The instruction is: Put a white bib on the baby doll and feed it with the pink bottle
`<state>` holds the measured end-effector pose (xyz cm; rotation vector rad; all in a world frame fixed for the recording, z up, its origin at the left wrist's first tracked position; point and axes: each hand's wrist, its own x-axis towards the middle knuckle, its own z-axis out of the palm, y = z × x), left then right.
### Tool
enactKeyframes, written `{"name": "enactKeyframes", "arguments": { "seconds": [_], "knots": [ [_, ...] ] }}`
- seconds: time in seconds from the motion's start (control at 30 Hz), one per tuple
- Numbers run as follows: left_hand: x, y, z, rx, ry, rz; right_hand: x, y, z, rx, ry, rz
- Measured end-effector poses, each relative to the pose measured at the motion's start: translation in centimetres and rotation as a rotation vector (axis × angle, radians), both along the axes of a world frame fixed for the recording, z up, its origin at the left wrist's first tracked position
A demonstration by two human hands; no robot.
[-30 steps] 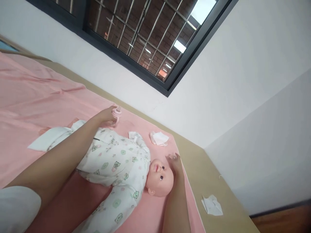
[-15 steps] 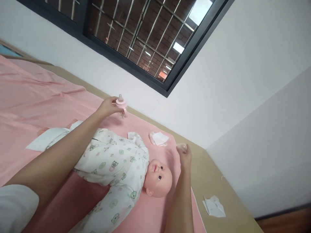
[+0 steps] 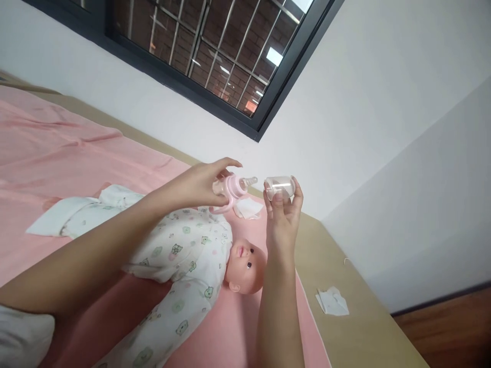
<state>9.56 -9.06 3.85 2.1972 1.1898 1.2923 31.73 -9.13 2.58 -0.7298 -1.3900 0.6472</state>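
Observation:
My left hand (image 3: 205, 186) is closed around a baby bottle (image 3: 235, 187) with a pink collar and handle. The bottle is tilted on its side, its clear teat pointing right. Facing the teat, a clear bottle cap (image 3: 280, 187) is gripped between the thumb and fingers of my right hand (image 3: 283, 217). A small gap separates cap and teat. Below my hands lies a baby doll (image 3: 199, 255) on its back, dressed in white printed clothes, its head to the right. My right forearm covers part of the head.
A pink cloth (image 3: 49, 133) lies under the doll on a tan surface (image 3: 330, 255). One crumpled white tissue (image 3: 248, 208) rests behind the doll's head, another white tissue (image 3: 333, 301) at the right. A wall (image 3: 376, 128) and a barred window (image 3: 215, 56) stand behind.
My left hand has moved right, and the bottle has turned from upright to sideways. My right hand has risen slightly and brought the cap up to face the teat. The view has shifted a little.

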Motion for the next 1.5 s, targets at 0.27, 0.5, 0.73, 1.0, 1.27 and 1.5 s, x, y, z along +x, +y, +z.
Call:
{"name": "enactKeyframes", "arguments": {
  "seconds": [0.27, 0.5, 0.73, 1.0, 1.27, 1.5],
  "knots": [
    [0.5, -1.5, 0.2, -0.024, 0.076, -0.035, -2.4, -0.9, -0.7, 0.021, -0.152, 0.112],
    [0.5, -1.8, 0.4, -0.095, -0.01, -0.085, -2.0, -1.0, -0.4, -0.042, -0.269, 0.237],
    [0.2, -2.0, 0.7, -0.129, -0.022, -0.18, -0.3, -1.5, 0.3, -0.106, -0.417, 0.406],
    [1.1, -1.9, 0.4, -0.149, 0.026, -0.163, -2.0, -0.7, -1.6, -0.073, -0.338, 0.361],
    [0.9, -2.2, 0.1, -0.105, 0.074, -0.142, -0.9, -0.2, -1.0, 0.064, -0.335, 0.154],
    [0.0, -6.6, 1.9, -0.079, 0.224, -0.429, 6.3, 3.8, -1.3, 0.0, -0.314, -0.331]
  ]
}}
